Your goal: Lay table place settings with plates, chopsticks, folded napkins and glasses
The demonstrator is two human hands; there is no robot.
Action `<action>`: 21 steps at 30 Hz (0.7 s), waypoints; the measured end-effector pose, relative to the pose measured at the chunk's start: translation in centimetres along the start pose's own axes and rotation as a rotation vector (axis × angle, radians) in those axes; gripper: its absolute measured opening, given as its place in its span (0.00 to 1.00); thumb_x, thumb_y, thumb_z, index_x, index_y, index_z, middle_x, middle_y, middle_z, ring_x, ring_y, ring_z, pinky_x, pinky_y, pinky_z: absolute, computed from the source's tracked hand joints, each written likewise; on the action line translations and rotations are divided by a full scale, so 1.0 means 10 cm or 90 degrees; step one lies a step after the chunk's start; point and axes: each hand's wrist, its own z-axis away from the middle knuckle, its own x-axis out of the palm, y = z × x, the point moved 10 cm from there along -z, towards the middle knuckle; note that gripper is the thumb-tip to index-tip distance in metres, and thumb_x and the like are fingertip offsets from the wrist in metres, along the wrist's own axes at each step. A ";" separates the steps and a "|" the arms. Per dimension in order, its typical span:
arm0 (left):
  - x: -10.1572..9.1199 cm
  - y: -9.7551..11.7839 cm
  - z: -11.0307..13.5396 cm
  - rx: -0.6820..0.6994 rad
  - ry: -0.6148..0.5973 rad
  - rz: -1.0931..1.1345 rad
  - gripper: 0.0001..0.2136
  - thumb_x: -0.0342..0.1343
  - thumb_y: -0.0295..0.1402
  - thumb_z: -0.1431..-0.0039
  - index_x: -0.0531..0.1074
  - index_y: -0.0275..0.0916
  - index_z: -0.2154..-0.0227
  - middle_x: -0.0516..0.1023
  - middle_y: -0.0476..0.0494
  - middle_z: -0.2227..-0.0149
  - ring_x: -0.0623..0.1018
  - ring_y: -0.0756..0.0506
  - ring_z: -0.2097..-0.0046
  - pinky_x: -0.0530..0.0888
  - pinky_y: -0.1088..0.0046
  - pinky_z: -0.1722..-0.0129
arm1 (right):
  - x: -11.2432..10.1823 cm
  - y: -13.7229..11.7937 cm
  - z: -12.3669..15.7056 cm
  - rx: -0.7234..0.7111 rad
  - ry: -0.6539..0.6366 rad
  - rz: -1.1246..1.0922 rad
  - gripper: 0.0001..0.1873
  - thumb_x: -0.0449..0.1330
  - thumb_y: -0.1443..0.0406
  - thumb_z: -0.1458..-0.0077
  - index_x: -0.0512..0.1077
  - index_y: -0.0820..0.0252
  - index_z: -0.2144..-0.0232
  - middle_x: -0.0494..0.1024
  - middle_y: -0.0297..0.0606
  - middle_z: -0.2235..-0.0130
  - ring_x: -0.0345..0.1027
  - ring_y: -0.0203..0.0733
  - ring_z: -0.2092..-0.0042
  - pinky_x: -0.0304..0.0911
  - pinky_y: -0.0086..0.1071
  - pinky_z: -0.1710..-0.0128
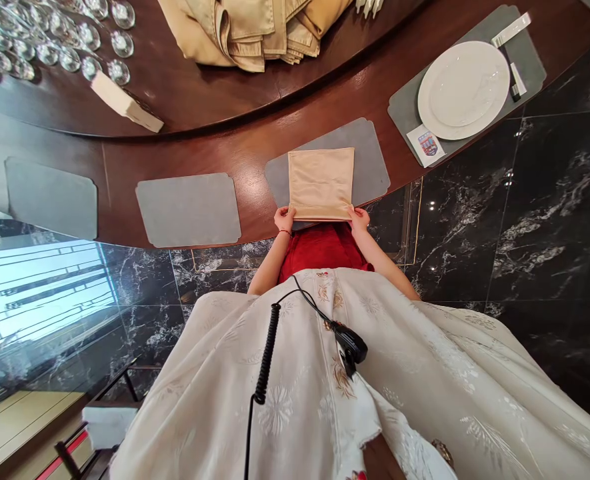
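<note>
A gold cloth napkin (321, 180), folded to a near square, lies over a grey placemat (372, 157) at the table's front edge. My left hand (285, 218) pinches its near left corner, thumb on top. At the near right corner my right hand (358, 219) grips the cloth the same way. The near edge is drawn straight between both hands. The fingers under the cloth are hidden.
A heap of gold napkins (259, 30) lies on the raised round centre, with several glasses (69, 59) to its left. White plate (463, 90) and cutlery (513, 73) sit at right. Another grey placemat (189, 210) lies left. A coiled cord (269, 347) hangs before me.
</note>
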 end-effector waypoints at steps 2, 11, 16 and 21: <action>0.03 -0.08 -0.01 -0.063 -0.064 0.033 0.15 0.73 0.36 0.52 0.76 0.37 0.65 0.79 0.42 0.67 0.80 0.43 0.60 0.78 0.63 0.55 | -0.04 0.15 0.02 0.124 -0.014 -0.088 0.12 0.73 0.62 0.49 0.73 0.57 0.69 0.79 0.34 0.68 0.75 0.39 0.64 0.76 0.32 0.63; -0.21 0.32 -0.07 0.021 -0.309 0.017 0.07 0.70 0.26 0.56 0.77 0.37 0.74 0.79 0.45 0.70 0.80 0.44 0.62 0.79 0.63 0.55 | -0.02 -0.51 0.13 -0.106 -0.264 0.092 0.16 0.79 0.69 0.61 0.75 0.60 0.74 0.82 0.43 0.52 0.76 0.46 0.48 0.71 0.40 0.43; -0.46 0.86 -0.12 0.197 -0.186 0.062 0.05 0.67 0.26 0.54 0.76 0.37 0.75 0.81 0.34 0.47 0.77 0.39 0.42 0.77 0.65 0.45 | 0.10 -1.00 0.33 -0.300 -0.236 0.175 0.17 0.78 0.65 0.56 0.71 0.57 0.76 0.69 0.45 0.32 0.63 0.57 0.32 0.64 0.49 0.37; -0.47 0.90 -0.13 0.191 -0.165 0.135 0.03 0.64 0.27 0.49 0.77 0.38 0.70 0.81 0.40 0.55 0.79 0.41 0.45 0.75 0.65 0.44 | 0.14 -1.08 0.41 -0.352 -0.228 0.191 0.15 0.77 0.63 0.54 0.74 0.54 0.72 0.79 0.44 0.44 0.57 0.58 0.30 0.61 0.56 0.35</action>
